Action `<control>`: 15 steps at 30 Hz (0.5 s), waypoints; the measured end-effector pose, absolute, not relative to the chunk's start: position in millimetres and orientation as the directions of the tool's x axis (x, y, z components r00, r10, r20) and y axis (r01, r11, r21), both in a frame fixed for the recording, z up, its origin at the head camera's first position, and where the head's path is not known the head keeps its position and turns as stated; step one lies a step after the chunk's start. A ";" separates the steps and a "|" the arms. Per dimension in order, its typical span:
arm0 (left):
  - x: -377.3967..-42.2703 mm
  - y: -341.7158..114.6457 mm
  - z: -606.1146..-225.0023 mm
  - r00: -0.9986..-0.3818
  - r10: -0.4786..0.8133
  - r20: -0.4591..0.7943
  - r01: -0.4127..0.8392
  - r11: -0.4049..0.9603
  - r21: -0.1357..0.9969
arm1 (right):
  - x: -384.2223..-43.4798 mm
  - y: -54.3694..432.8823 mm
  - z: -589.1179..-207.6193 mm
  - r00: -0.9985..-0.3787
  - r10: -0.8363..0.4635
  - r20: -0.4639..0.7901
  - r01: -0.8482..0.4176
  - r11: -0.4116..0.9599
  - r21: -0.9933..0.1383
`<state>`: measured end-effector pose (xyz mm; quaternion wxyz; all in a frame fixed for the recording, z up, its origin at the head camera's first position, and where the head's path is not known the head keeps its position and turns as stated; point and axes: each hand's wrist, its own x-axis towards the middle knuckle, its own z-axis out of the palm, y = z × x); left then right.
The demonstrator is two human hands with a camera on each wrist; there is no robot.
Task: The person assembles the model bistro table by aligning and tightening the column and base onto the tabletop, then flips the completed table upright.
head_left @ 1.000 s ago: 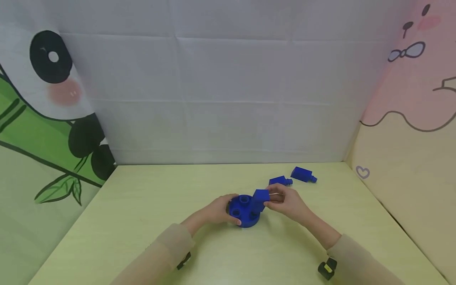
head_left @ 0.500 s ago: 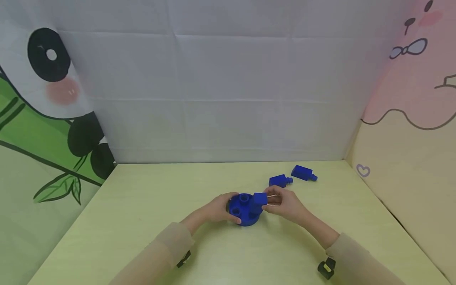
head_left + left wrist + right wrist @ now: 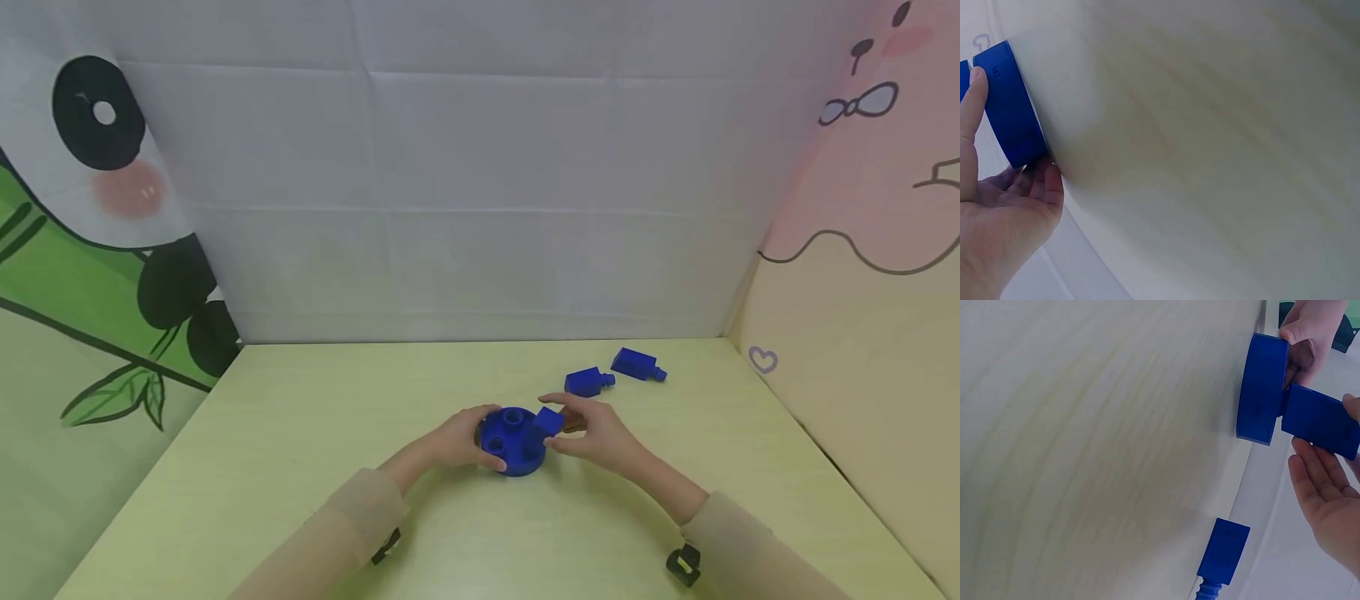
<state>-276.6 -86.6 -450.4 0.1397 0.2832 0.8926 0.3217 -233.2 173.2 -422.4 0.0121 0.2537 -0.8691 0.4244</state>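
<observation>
A round blue base (image 3: 517, 462) with raised round sockets stands near the middle of the table. My left hand (image 3: 461, 439) grips its rim from the left, thumb at the front and fingers round the back. On the base's right side a blue block (image 3: 550, 421) stands joined by its neck to a socket, as the right wrist view also shows. My right hand (image 3: 592, 427) is loosely spread about this block. The thumb lies at its near edge and the index finger stretches past its far side, with the other fingers close against it.
Two more blue blocks with threaded pegs lie behind my right hand: a nearer block (image 3: 587, 382) and a farther block (image 3: 636, 364). The pale wooden table (image 3: 337, 400) is bounded at the back by a white cloth wall (image 3: 480, 208) and by printed side panels.
The upright block has sunk lower at the base, then turned about its upright axis. My right fingers have spread from their pinch on it. The left hand keeps its grip on the base.
</observation>
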 end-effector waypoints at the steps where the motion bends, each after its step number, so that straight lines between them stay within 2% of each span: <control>1: -276.5 -86.7 -450.4 -0.803 0.592 -0.072 0.411 0.637 0.652 | -233.3 172.0 -422.5 -0.867 -0.434 0.243 -0.462 0.521 -0.718; 6: -277.1 -87.2 -451.4 -0.806 0.586 -0.084 0.403 0.648 0.646 | -232.9 164.2 -424.7 -0.882 -0.397 0.254 -0.453 0.565 -0.690; 15: -279.2 -87.6 -453.7 -0.796 0.601 -0.071 0.413 0.626 0.661 | -232.0 141.7 -430.0 -0.915 -0.294 0.278 -0.403 0.723 -0.562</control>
